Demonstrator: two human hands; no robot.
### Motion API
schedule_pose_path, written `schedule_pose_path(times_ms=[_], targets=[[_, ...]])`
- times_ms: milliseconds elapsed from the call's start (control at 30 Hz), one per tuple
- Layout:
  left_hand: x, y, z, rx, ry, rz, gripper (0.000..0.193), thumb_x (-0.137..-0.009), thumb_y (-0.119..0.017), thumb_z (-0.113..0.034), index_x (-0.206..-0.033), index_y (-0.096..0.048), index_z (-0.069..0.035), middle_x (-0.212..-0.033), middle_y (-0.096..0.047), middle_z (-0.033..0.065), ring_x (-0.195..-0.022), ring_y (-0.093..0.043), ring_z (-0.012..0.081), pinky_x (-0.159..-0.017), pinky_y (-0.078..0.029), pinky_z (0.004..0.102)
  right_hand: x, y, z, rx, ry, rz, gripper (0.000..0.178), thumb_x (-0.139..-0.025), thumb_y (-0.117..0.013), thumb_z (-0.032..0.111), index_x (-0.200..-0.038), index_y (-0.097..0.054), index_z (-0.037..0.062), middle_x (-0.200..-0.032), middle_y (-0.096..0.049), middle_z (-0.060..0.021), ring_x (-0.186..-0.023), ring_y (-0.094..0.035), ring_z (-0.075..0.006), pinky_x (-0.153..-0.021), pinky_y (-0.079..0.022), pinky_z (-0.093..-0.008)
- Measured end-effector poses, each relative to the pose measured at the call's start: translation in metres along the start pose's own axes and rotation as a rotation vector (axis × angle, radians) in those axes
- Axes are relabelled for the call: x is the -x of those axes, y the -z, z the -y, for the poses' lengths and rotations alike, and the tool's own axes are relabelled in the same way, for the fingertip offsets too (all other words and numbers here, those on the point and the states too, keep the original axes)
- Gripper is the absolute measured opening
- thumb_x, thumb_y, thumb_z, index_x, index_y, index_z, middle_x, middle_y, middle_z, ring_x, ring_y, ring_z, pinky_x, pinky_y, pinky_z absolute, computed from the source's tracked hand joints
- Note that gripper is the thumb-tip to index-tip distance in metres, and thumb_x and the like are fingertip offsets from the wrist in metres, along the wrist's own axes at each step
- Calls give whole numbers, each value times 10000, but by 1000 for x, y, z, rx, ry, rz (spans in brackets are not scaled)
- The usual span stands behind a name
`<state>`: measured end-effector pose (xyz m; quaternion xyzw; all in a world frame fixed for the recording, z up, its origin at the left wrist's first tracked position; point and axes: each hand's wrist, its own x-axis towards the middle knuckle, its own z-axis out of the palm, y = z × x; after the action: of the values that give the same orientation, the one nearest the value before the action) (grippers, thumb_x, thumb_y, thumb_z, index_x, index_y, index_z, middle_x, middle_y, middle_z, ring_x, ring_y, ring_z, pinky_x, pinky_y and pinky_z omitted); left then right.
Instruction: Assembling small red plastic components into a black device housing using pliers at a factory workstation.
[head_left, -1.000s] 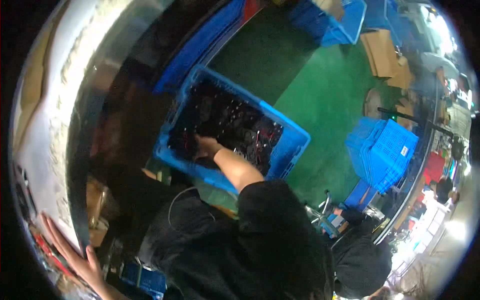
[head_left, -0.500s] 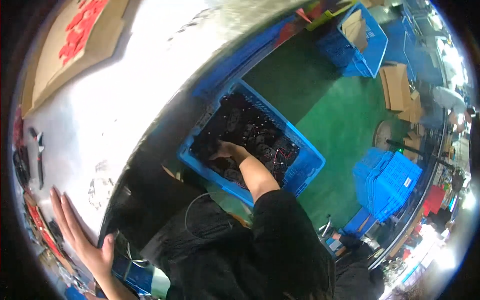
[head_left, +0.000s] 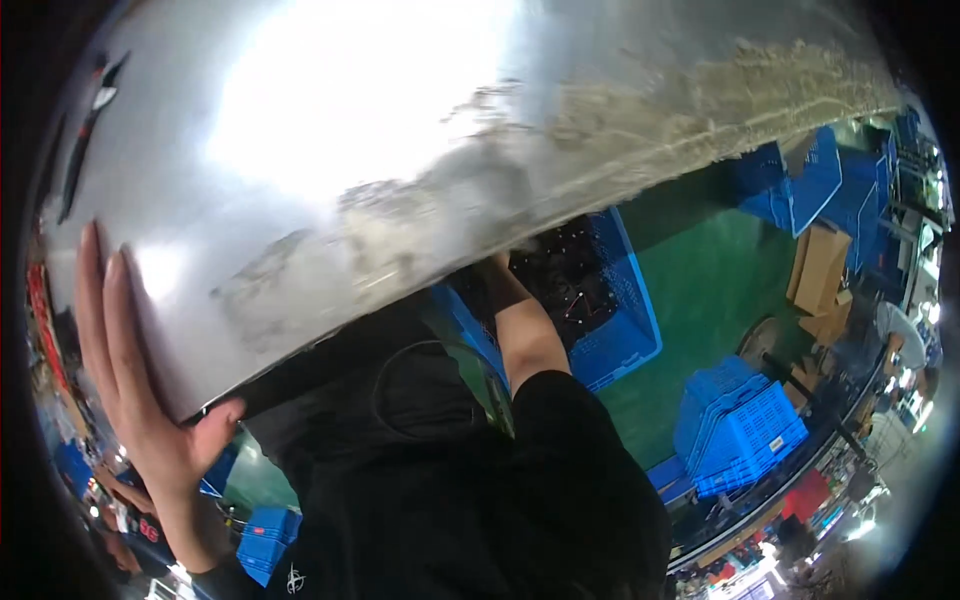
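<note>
My left hand [head_left: 140, 400] lies along the corner of the metal-topped table [head_left: 330, 240], its fingers stretched out and the thumb at the edge; nothing is held in it. My right arm reaches down beneath the table edge into a blue crate [head_left: 632, 265]. Inside the crate are many small black parts [head_left: 565, 275] with white dots and a few thin red wires. Only the wrist end of my right hand [head_left: 497, 265] shows, since the table edge covers its fingers. Beyond my left fingertips lies a hand tool [head_left: 90, 125] with dark handles, resembling pliers.
Stacked blue crates [head_left: 740, 430] stand on the green floor at the right. Farther off are another blue crate [head_left: 810, 185] and cardboard pieces [head_left: 820, 270]. More blue crates [head_left: 265, 540] sit at the lower left, near another person [head_left: 140, 510].
The view has shifted, so the tabletop fills more of it and covers part of the crate and my right hand. The cardboard box of red pieces has left view. My left hand stays on the table.
</note>
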<state>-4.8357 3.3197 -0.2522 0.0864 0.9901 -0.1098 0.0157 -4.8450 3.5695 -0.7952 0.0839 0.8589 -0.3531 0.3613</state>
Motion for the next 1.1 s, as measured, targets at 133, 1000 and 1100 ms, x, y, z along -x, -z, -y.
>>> schedule_pose_path(times_ms=[133, 1000, 1100], targets=[[-26, -9, -13, 94, -71, -86, 1054, -847, -514, -825, -1549, -414, -45, -1611, -349, 245, -1497, -330, 431, -1202, -288, 563, -35, 49, -140, -551, 116, -151, 709, -839, -782, 368, -1397, -491, 40, -1257, -681, -154, -1174, -648, -346, -982, -525, -468], [29, -31, 10, 485, -2, -459, 814, -868, -652, -623, -1473, -491, -103, -1546, -398, 248, -1467, -328, 438, -1187, -238, 624, 340, 268, 593, -671, 724, 746, 537, -993, -607, 432, -1297, -573, -8, -1146, -678, -208, -1028, -693, -312, -921, -566, -410], [38, -32, 21, 519, -60, -554, 673, -878, -682, -545, -1354, -598, -78, -1473, -486, 226, -1417, -402, 425, -1166, -300, 594, 277, 241, 679, -463, 660, 651, 502, -986, -601, 519, -1203, -651, 69, -1131, -705, -149, -1099, -673, -276, -1005, -501, -507]])
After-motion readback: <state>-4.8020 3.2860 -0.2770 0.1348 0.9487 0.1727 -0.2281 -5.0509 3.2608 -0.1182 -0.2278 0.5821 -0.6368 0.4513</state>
